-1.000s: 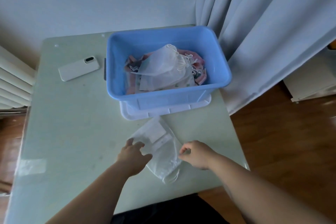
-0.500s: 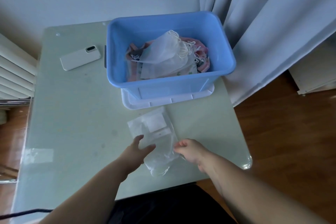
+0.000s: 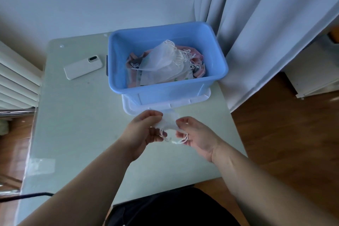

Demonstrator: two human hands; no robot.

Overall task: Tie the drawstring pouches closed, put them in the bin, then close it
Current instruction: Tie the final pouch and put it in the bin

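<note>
Your left hand (image 3: 145, 130) and right hand (image 3: 198, 134) both pinch one sheer pouch (image 3: 169, 122) above the pale table (image 3: 77, 124), just before one open blue bin (image 3: 165, 93) of heaped pouches (image 3: 161, 60), one phone (image 3: 83, 67) left, curtain (image 3: 266, 24) right.

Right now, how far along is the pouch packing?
Done: several pouches lie in the blue bin. In hand: the left hand and right hand pinch a white pouch above the table, its cords dangling loose. Left: tie it, drop it in, then fit the white lid, now under the bin.
</note>
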